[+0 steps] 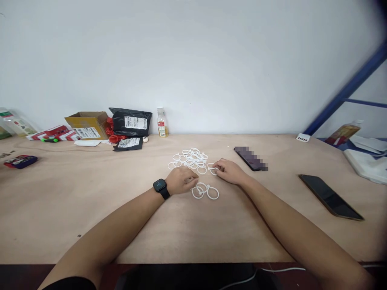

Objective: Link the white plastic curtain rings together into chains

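Observation:
White plastic curtain rings (193,159), with small eyelets, lie in a loose heap at the middle of the table. My right hand (230,172) is closed at the heap's right side, with thumb and fingertips pinching a white ring (211,165). To the left, my left hand (181,180), wearing a black watch (160,186), rests low over the table with its fingers curled together. Whatever sits in that pinch is mostly hidden. Right by its fingertips, a small cluster of white rings (213,193) lies on the wood, overlapping one another.
Beyond my right hand lies a dark phone (249,158), and a larger one (331,197) is farther right. An open cardboard box (87,125), a black parcel (131,123) and a bottle (162,123) stand along the wall. The wooden table's (193,237) front edge is near me.

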Demonstrator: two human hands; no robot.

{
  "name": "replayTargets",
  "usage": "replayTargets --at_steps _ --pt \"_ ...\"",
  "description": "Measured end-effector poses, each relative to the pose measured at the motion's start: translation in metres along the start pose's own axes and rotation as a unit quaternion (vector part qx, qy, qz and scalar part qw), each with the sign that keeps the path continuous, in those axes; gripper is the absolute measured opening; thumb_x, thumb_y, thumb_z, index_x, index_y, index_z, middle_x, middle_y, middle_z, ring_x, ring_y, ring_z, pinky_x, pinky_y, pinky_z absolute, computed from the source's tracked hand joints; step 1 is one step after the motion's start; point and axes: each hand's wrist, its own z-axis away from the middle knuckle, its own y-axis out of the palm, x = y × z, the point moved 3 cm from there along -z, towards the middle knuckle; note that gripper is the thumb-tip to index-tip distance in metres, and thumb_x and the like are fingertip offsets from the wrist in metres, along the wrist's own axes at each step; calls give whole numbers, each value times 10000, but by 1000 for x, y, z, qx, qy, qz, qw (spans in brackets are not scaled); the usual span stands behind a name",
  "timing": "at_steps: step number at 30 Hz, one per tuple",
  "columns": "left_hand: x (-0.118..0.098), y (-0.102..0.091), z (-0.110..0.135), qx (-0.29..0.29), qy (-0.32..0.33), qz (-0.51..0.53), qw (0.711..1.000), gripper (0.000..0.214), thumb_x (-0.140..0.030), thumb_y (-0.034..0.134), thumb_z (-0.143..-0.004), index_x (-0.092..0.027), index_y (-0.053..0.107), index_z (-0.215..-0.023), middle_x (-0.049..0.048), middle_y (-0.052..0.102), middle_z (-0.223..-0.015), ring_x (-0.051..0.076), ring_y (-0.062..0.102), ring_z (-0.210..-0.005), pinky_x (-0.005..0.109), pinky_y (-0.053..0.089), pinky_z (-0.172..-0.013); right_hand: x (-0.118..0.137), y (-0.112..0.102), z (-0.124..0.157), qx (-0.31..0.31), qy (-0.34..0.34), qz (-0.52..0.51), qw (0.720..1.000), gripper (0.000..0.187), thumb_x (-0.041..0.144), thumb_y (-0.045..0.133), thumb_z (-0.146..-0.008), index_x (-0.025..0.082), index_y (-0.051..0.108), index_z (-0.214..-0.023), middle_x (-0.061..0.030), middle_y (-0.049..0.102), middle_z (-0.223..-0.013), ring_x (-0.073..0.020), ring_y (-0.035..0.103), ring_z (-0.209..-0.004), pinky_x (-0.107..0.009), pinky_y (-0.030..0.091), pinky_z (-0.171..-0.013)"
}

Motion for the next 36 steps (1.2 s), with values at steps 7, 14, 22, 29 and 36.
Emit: replayTargets --at_steps 7,14,22,29,36 --pt "5 2 0 -2 -45 3 999 152 -253 534 -867 -185 662 -914 34 703 -817 153 644 -762 290 511 -723 17 -2 -2 -78 13 -37 996 165 262 536 -852 197 684 -888 -42 666 -826 -162 583 -736 -266 408 -671" --pt "8 -3 1 -85 -46 7 995 305 -237 504 -901 -185 578 -1193 105 629 -1145 167 628 -968 313 541 -829 61 8 9 -40 -16 -228 973 203 344 502 -892 178 619 -897 14 603 -673 -112 482 -545 -235 367 -537" --pt "5 -1 1 -58 -13 -10 998 174 -238 521 -882 -178 634 -1000 48 676 -851 130 621 -720 267 511 -691 73 12 10 -28 -69 -182 980 188 308 450 -932 192 598 -938 14 598 -667 -126 514 -592 -240 378 -596" --pt "5 0 1 -32 -40 -6 999 156 -219 508 -842 -176 629 -932 20 629 -727 120 568 -636 243 454 -626 79 13 10 -11 -95 -133 986 209 287 423 -948 210 615 -979 -38 687 -888 -159 603 -758 -262 418 -688" --pt "6 0 1 -43 -23 -14 999 144 -137 511 -704 -174 602 -810 12 604 -676 135 552 -631 260 443 -634 84 21 10 -6 -124 -79 989 167 253 445 -936 215 606 -954 -37 691 -857 -164 609 -755 -269 405 -692"
